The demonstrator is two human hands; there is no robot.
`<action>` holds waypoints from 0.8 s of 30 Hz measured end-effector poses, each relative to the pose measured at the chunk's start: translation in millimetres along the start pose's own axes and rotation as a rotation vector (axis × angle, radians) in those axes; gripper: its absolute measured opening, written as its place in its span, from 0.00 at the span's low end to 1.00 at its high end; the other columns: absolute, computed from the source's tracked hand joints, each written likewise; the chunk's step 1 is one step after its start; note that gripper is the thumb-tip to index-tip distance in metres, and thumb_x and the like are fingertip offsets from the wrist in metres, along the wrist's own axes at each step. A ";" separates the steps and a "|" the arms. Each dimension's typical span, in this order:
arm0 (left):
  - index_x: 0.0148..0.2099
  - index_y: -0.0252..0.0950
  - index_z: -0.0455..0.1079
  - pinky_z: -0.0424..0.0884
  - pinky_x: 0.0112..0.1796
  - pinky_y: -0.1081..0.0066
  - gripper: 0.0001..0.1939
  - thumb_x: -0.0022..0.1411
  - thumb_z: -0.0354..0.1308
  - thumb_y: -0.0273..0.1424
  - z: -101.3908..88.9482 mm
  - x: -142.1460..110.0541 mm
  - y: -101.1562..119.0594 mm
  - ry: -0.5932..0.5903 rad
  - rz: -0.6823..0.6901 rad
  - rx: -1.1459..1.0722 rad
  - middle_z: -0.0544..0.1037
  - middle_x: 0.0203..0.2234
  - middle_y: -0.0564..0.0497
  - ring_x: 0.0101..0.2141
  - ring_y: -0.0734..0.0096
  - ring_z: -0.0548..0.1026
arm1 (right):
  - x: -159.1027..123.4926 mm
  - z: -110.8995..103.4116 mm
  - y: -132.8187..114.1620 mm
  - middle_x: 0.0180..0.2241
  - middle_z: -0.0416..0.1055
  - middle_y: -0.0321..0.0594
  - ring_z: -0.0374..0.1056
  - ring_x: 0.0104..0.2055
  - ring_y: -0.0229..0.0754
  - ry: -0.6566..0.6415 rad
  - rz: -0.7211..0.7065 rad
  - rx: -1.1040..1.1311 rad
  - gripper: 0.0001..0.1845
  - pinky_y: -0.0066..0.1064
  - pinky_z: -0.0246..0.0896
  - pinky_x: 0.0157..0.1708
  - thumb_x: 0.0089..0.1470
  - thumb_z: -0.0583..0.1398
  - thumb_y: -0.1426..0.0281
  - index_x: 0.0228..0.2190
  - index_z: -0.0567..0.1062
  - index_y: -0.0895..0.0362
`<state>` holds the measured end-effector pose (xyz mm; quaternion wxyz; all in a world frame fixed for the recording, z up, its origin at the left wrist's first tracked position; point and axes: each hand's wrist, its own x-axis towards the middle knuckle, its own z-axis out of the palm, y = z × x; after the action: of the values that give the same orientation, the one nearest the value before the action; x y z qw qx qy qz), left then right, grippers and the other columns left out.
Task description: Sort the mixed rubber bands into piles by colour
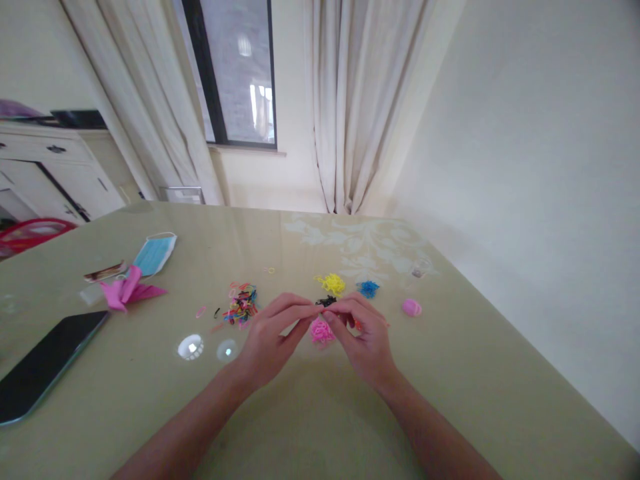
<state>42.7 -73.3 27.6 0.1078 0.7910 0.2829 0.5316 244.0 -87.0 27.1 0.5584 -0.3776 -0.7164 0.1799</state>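
Observation:
My left hand (275, 337) and my right hand (363, 333) meet at the fingertips above the table. Both are closed in a pinch on a small reddish rubber band (324, 311), mostly hidden by the fingers. Below and behind them lie sorted piles of little rubber bands: pink (321, 331), black (327, 301), yellow (333, 285) and blue (369, 289). Some orange-red bands (357, 325) show partly behind my right hand. Left of my left hand is a mixed-colour heap of bands (243, 303), with a few loose ones around it.
On the glossy table (310, 413) a phone (50, 363) lies at the left, near a pink folded paper figure (129, 290) and a blue face mask (155, 255). A pink round object (411, 307) and a small clear object (420, 269) are at the right. A wall borders the right edge.

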 end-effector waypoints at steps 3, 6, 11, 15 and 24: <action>0.52 0.40 0.82 0.79 0.41 0.74 0.13 0.70 0.63 0.21 0.3 0.3 1.4 0.001 0.010 0.007 0.84 0.39 0.48 0.39 0.71 0.82 | -0.4 -0.3 2.2 0.31 0.75 0.37 0.66 0.30 0.39 -0.013 0.009 0.018 0.04 0.31 0.63 0.31 0.66 0.66 0.71 0.39 0.83 0.53; 0.52 0.41 0.82 0.79 0.41 0.74 0.13 0.70 0.63 0.21 0.9 0.8 1.9 0.002 0.017 0.018 0.84 0.38 0.49 0.39 0.71 0.82 | -0.5 -0.4 4.3 0.31 0.75 0.37 0.66 0.30 0.39 -0.040 0.007 0.039 0.04 0.31 0.61 0.30 0.66 0.65 0.72 0.39 0.83 0.53; 0.52 0.42 0.81 0.79 0.42 0.73 0.12 0.70 0.64 0.23 2.5 -0.8 -0.7 -0.001 -0.035 0.000 0.84 0.39 0.49 0.40 0.71 0.82 | 0.8 -1.0 4.9 0.29 0.73 0.36 0.64 0.30 0.39 -0.035 0.058 0.052 0.06 0.31 0.60 0.30 0.67 0.64 0.70 0.35 0.81 0.53; 0.49 0.42 0.82 0.78 0.42 0.72 0.09 0.71 0.64 0.26 2.0 -0.9 -2.5 -0.007 -0.126 -0.077 0.85 0.39 0.49 0.40 0.70 0.82 | 0.8 -1.2 2.6 0.29 0.72 0.35 0.63 0.30 0.40 -0.050 0.086 0.063 0.08 0.32 0.59 0.31 0.68 0.63 0.69 0.34 0.80 0.53; 0.42 0.37 0.82 0.77 0.37 0.72 0.12 0.74 0.61 0.37 -1.0 4.2 0.2 -0.115 -0.430 -0.428 0.83 0.33 0.48 0.34 0.69 0.81 | 0.7 -6.5 -5.2 0.30 0.70 0.35 0.65 0.32 0.40 -0.129 0.083 0.124 0.12 0.32 0.60 0.34 0.71 0.60 0.66 0.33 0.77 0.54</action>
<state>43.0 -71.3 31.4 0.3976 0.7013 0.3188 0.4984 248.2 -90.9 33.2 0.5255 -0.3594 -0.7221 0.2707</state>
